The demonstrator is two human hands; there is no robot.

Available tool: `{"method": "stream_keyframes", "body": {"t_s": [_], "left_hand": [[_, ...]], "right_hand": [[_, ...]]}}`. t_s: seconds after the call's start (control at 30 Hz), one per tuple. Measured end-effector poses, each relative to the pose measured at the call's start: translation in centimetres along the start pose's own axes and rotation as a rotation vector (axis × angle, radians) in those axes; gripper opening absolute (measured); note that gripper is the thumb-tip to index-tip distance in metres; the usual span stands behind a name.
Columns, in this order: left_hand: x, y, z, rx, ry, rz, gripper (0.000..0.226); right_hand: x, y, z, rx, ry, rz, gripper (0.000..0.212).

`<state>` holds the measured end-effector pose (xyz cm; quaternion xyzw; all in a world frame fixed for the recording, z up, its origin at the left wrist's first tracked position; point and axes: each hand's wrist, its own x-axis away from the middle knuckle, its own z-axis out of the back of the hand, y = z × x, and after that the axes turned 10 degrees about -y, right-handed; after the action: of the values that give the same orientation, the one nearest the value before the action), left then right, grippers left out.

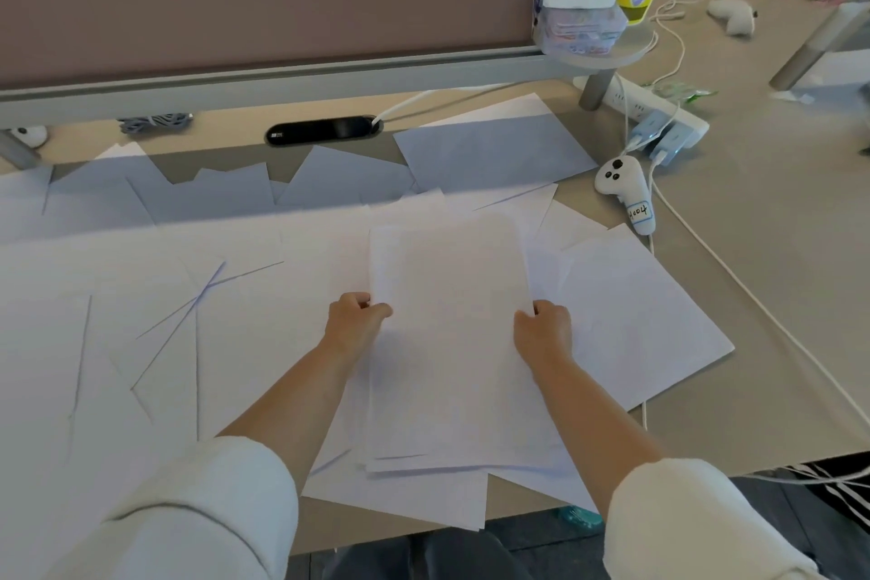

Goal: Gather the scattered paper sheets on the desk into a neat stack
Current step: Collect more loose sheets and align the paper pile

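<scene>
The left hand (358, 320) and right hand (543, 330) each grip a long side of a roughly squared stack of paper sheets (447, 344), thumbs on top. The stack rests over other paper at the middle of the desk (777, 273), near its front edge. Around it, loose sheets (141, 320) spread from 9 to 3 o'clock. A white handheld controller (624, 193) lies at 2 o'clock.

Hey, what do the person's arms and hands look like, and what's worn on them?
Loose white fabric sleeves, left sleeve and right sleeve, are pushed up, leaving the forearms bare. The left hand and right hand show no gloves or watch.
</scene>
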<state>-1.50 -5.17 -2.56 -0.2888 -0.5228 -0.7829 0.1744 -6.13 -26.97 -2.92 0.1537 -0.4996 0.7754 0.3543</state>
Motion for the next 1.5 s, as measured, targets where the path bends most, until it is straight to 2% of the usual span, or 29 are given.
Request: {"method": "stream_keyframes", "body": {"t_s": [0.03, 0.13, 0.2, 0.3, 0.37, 0.4, 0.5, 0.57, 0.7, 0.77, 0.83, 0.93, 1.1, 1.23, 1.3, 1.4, 1.5], "left_hand": [[0.2, 0.2, -0.1, 0.003, 0.013, -0.003, 0.012], [0.7, 0.4, -0.3, 0.059, 0.021, 0.036, 0.046], [0.7, 0.2, -0.3, 0.150, -0.052, 0.028, 0.052], [1.4, -0.1, -0.2, 0.155, -0.163, -0.034, 0.045], [1.8, -0.3, 0.4, 0.108, -0.183, -0.104, 0.041], [2.0, -0.3, 0.8, 0.117, -0.175, -0.134, 0.038], [3.2, -0.2, 2.8, 0.283, -0.152, -0.208, 0.022], [3.8, -0.2, 4.4, 0.373, -0.123, -0.243, 0.017], [4.8, -1.0, 7.8, 0.392, -0.094, -0.233, 0.013], [5.4, -1.6, 9.3, 0.329, -0.097, -0.168, 0.011], [5.7, -3.2, 10.9, 0.167, -0.026, -0.095, 0.015], [5.7, -6.8, 14.5, -0.044, 0.197, -0.028, 0.039], [7.7, -12.5, 22.2, -0.288, 0.552, 0.075, 0.057], [9.8, -18.0, 28.4, -0.340, 0.580, 0.349, 0.069], [10.4, -19.9, 30.1, -0.327, 0.561, 0.429, 0.072], [11.6, -22.8, 32.6, -0.354, 0.514, 0.439, 0.069], [12.5, -25.0, 34.7, -0.452, 0.518, 0.305, 0.052]], "right_hand": [[-0.1, -0.1, 0.1, -0.006, 0.000, -0.004, 0.030], [-0.2, -0.5, 0.3, -0.022, -0.017, -0.012, 0.032], [-0.2, -0.7, 0.2, -0.051, -0.048, -0.014, 0.026], [0.4, -1.2, 0.3, -0.142, -0.097, -0.020, 0.007], [0.6, -1.7, 0.4, -0.200, -0.121, -0.029, 0.031], [0.6, -1.9, 0.4, -0.205, -0.127, -0.014, 0.037], [0.8, -3.2, -0.4, -0.193, -0.176, 0.093, 0.035], [1.3, -4.3, -1.3, -0.162, -0.272, 0.155, 0.028], [2.6, -5.4, -3.6, -0.101, -0.441, 0.249, 0.029], [3.1, -5.3, -5.3, 0.016, -0.439, 0.274, 0.033], [3.9, -5.1, -7.1, 0.062, -0.415, 0.255, 0.032], [5.6, -4.9, -10.1, -0.048, -0.418, 0.201, 0.028], [8.6, -5.8, -15.0, -0.218, -0.429, 0.142, 0.030], [11.7, -7.5, -20.6, -0.249, -0.458, 0.171, 0.028], [12.9, -8.0, -22.8, -0.236, -0.458, 0.192, 0.029], [15.0, -8.8, -26.9, -0.218, -0.475, 0.210, 0.029], [16.7, -9.6, -30.5, -0.181, -0.501, 0.236, 0.030]]}}
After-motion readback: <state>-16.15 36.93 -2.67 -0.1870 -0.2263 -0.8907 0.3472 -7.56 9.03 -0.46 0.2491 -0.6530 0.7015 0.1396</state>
